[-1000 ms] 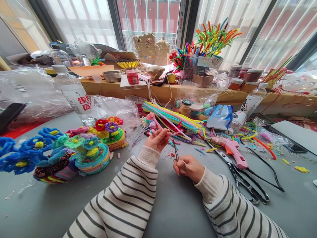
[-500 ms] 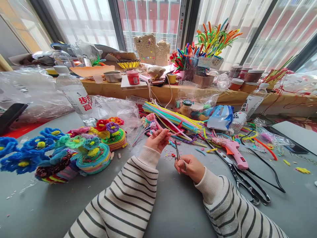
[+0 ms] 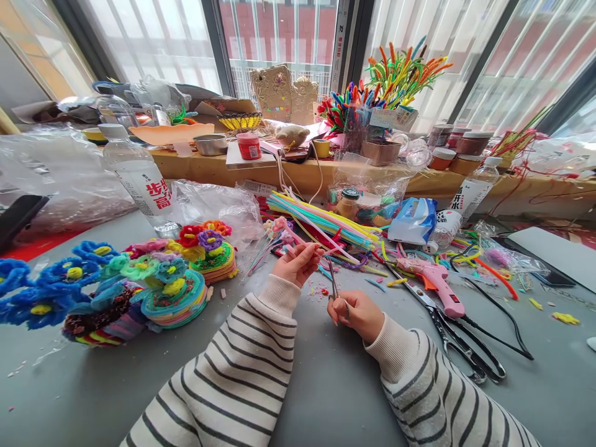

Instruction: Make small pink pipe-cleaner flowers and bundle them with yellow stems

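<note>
1. The left hand (image 3: 298, 264) is closed with its fingertips pinched on a pink pipe cleaner (image 3: 291, 247), which is held just above the desk (image 3: 302, 385) near its middle.
2. The right hand (image 3: 356, 313) is closed round the handles of small scissors (image 3: 333, 284). The blades point up and away toward the left hand. Whether the blades are parted cannot be told.
3. The two hands are near each other but not touching, and the scissor tips lie just beside the left fingers.
4. Both arms are covered by striped sleeves (image 3: 242, 372).
5. A bundle of pipe cleaners (image 3: 321, 217) in mixed pastel colours is laid just behind the left hand.
6. A pink glue gun (image 3: 437, 282) is seen to the right of the right hand, with large black scissors (image 3: 460, 347) lying just in front of it.
7. Round stacked pipe-cleaner flower pieces (image 3: 174, 292) are set to the left of the hands, with blue flowers (image 3: 41, 292) further left.
8. A water bottle (image 3: 139, 177) stands behind the flower pieces.
9. A blue tissue pack (image 3: 414, 220) is placed behind the glue gun.
10. Small coloured clippings (image 3: 321, 290) are scattered on the desk between the hands.
</note>
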### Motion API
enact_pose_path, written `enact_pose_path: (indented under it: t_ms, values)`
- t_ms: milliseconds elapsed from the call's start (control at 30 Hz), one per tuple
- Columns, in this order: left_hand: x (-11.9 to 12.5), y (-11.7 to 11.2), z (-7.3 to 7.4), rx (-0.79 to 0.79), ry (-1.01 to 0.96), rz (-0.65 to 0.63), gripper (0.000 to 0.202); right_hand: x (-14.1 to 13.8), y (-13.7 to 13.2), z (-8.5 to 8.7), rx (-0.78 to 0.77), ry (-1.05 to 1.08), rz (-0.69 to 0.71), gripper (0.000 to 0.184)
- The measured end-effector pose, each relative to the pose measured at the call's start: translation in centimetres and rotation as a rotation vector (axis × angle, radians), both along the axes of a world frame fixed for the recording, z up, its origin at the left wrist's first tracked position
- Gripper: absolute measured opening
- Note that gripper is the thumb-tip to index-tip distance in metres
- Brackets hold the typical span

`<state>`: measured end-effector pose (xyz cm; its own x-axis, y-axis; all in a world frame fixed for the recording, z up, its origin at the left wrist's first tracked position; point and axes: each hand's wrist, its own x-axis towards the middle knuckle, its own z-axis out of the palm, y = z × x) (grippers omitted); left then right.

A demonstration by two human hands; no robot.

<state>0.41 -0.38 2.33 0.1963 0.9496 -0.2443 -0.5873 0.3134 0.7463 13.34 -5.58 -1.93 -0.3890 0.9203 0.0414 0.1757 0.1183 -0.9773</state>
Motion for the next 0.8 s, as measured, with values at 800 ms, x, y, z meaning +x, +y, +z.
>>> enact_pose_path:
  t_ms: [800]
  values:
    - [0.03, 0.03, -0.82, -0.041, 0.210, -0.135, 0.009, 0.57, 0.92, 0.24, -0.039, 0.324, -0.560, 0.037]
